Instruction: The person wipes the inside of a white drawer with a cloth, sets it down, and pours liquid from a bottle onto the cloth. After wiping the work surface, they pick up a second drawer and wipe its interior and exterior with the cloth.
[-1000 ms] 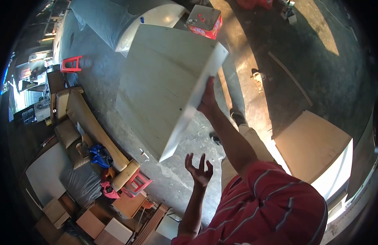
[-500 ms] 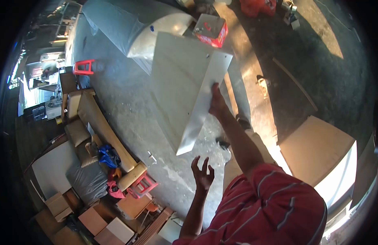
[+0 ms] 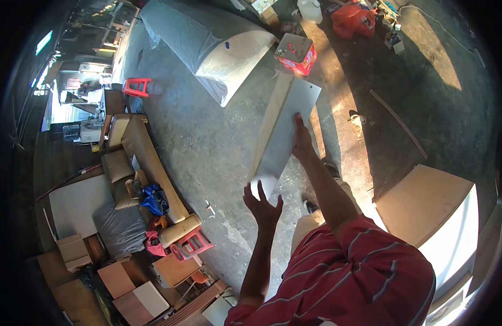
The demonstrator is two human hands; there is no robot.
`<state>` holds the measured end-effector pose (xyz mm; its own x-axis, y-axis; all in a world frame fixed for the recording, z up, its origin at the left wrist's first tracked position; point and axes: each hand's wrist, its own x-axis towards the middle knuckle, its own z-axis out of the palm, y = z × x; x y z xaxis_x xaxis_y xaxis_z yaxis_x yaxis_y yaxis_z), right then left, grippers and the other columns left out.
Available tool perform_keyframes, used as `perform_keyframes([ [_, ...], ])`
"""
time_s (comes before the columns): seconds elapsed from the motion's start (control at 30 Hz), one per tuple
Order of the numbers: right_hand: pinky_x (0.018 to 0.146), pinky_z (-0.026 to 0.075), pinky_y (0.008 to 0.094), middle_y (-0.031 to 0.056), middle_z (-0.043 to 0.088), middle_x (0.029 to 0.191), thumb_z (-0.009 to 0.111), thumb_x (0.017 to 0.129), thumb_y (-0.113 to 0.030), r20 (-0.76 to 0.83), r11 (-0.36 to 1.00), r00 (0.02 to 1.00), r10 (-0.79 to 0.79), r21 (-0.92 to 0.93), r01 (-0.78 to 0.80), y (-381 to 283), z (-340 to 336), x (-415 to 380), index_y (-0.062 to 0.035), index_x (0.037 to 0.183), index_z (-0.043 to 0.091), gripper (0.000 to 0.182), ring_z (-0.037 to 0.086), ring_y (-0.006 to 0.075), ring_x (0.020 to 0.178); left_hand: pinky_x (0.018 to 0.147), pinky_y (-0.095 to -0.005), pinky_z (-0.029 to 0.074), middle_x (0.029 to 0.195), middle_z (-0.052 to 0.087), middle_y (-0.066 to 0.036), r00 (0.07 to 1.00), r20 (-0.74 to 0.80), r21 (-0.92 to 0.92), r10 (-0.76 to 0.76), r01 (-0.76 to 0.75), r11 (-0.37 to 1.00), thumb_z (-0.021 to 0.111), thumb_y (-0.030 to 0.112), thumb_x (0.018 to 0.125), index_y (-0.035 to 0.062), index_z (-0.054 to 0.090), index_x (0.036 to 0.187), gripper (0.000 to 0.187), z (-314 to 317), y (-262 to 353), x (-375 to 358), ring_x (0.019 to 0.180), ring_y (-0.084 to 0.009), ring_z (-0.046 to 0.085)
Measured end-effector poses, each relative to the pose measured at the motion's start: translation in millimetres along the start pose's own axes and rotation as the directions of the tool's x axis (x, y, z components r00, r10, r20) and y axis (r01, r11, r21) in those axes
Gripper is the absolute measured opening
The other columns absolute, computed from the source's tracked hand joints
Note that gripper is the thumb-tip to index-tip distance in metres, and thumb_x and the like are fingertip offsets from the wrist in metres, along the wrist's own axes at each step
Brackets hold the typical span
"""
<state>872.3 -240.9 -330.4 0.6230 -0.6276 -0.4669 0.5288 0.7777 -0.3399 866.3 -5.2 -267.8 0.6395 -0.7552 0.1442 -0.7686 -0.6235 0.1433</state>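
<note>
In the head view my right hand [image 3: 302, 142] is closed on the near long edge of a pale board [image 3: 289, 122], which is tilted above the floor. The board has a smooth grey-white side strip with a small hole near its upper end. My left hand [image 3: 265, 209] is at the board's lower end, fingers spread and curved. Its fingertips overlap the corner in view; whether they touch it cannot be made out.
A red-sided box [image 3: 297, 54] and a plastic-wrapped piece [image 3: 234, 51] lie beyond the board. At left are a long cushioned seat [image 3: 147, 163], red stools [image 3: 137, 87] and cardboard boxes [image 3: 116, 280]. A large brown-topped box [image 3: 424, 204] stands at right.
The board has turned so its broad face shows much narrower and its side strip wider. My left hand has moved up to its lower end. The view has shifted.
</note>
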Motion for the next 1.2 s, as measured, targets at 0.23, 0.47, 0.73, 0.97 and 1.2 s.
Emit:
perform_keyframes([
  [0.23,0.078,0.048,0.0394,0.0131,0.058,0.101,0.066,0.075,-0.053,-0.084,0.988,0.992,-0.091,-0.135,0.08,1.3,1.0,-79.0,0.0048,0.115,0.05,0.072,0.058,0.024,0.09,0.102,-0.0627,0.016,0.14,0.015,-0.028,0.993,0.096,0.029,0.072,-0.075,0.997,0.078,0.049,0.056,0.0067,0.016,0.141,0.113,-17.1,23.0,10.7,0.131,-0.0459,0.014],
  [0.47,0.075,0.049,0.0373,0.0137,0.06,0.095,0.067,0.072,-0.057,-0.079,0.969,0.977,-0.196,-0.165,0.182,12.6,14.7,-192.1,0.0069,0.111,0.052,0.076,0.06,0.0242,0.085,0.098,-0.0557,0.025,0.128,0.031,-0.027,0.93,-0.215,-0.066,0.3,-0.32,0.945,0.075,0.028,0.057,0.0003,0.018,0.138,0.102,-34.8,18.5,-57.1,0.12,-0.0402,0.031],
  [0.73,0.064,0.049,0.0344,0.0141,0.064,0.084,0.069,0.074,-0.049,-0.009,0.892,0.934,-0.357,-0.3,0.338,35.1,64.9,-262.2,0.0039,0.1,0.06,0.059,0.062,0.0208,0.073,0.09,-0.0528,0.031,0.122,0.037,-0.031,0.819,-0.445,0.02,0.362,-0.395,0.918,0.054,0.053,0.071,-0.0062,0.019,0.136,0.094,-71.4,-6.5,-90.3,0.109,-0.0449,0.038],
  [0.97,0.067,0.05,0.0341,0.0157,0.066,0.079,0.066,0.073,-0.053,0.121,0.761,0.906,-0.405,-0.504,0.408,33.6,89.6,-334.4,0.0017,0.097,0.065,0.059,0.065,0.0234,0.071,0.092,-0.0509,0.03,0.118,0.036,-0.029,0.826,-0.531,-0.197,0.191,-0.339,0.92,0.065,0.065,0.064,-0.0096,0.013,0.137,0.117,-82.3,-2.7,-127.7,0.109,-0.0427,0.036],
  [1.2,0.08,0.046,0.042,0.0188,0.064,0.092,0.056,0.071,-0.068,0.137,0.596,0.912,-0.386,-0.718,0.36,34.4,80.6,-312.3,0.0024,0.098,0.062,0.076,0.061,0.0309,0.088,0.104,-0.0503,0.024,0.14,0.017,-0.029,0.779,-0.526,-0.103,0.341,-0.456,0.884,0.068,0.053,0.072,-0.0052,0.012,0.138,0.104,-52.3,-58.8,-134.4,0.129,-0.0401,0.022],
])
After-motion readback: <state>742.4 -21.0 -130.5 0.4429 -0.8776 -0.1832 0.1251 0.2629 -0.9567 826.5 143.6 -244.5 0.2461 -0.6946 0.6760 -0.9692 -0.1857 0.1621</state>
